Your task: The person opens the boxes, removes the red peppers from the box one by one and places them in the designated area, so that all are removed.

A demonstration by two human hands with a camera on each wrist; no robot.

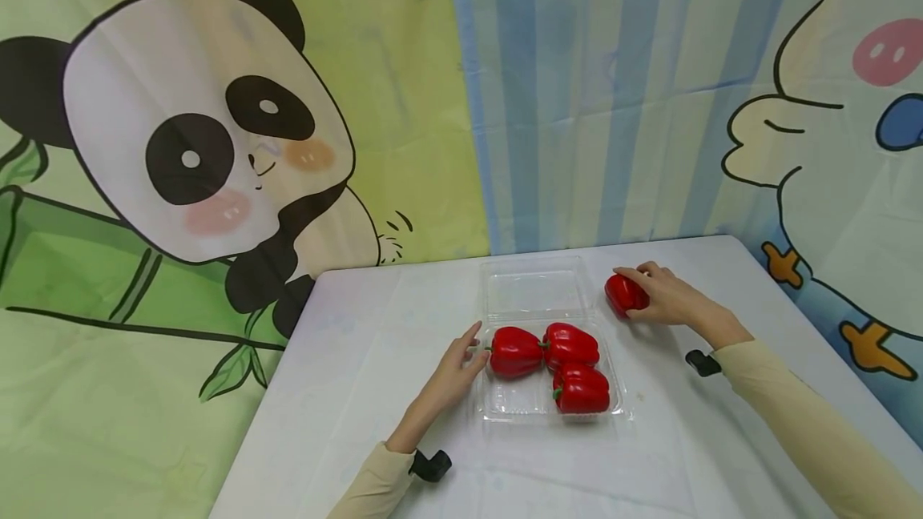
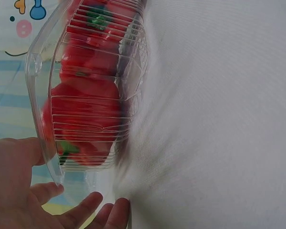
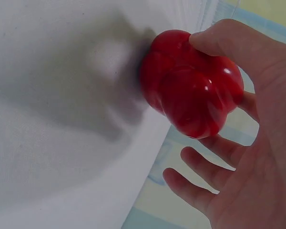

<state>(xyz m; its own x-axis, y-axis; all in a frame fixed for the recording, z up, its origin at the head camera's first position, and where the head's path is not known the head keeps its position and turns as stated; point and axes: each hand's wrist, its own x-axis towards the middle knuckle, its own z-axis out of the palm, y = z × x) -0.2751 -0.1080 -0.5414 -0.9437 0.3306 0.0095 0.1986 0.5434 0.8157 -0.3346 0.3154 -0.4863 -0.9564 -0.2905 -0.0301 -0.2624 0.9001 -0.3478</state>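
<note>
A clear plastic clamshell box [image 1: 513,402] lies unfolded on the table, holding a red bell pepper on the left [image 1: 516,353], another at the back [image 1: 571,344] and a third at the front right [image 1: 582,391]. My left hand [image 1: 449,375] is at the box's left side, fingers spread and loose, with fingertips right at the rim in the left wrist view. Right of the box, my right hand [image 1: 669,299] grips a fourth red bell pepper [image 3: 190,83] between thumb and fingers. Its lobed end faces the right wrist camera, close to the white tabletop.
The box's clear lid [image 1: 535,291] lies flat behind the base. A white cloth [image 1: 375,343] covers the table. Behind it hangs a curtain [image 1: 404,102] printed with a panda and stripes. Each wrist wears a black camera mount [image 1: 431,466].
</note>
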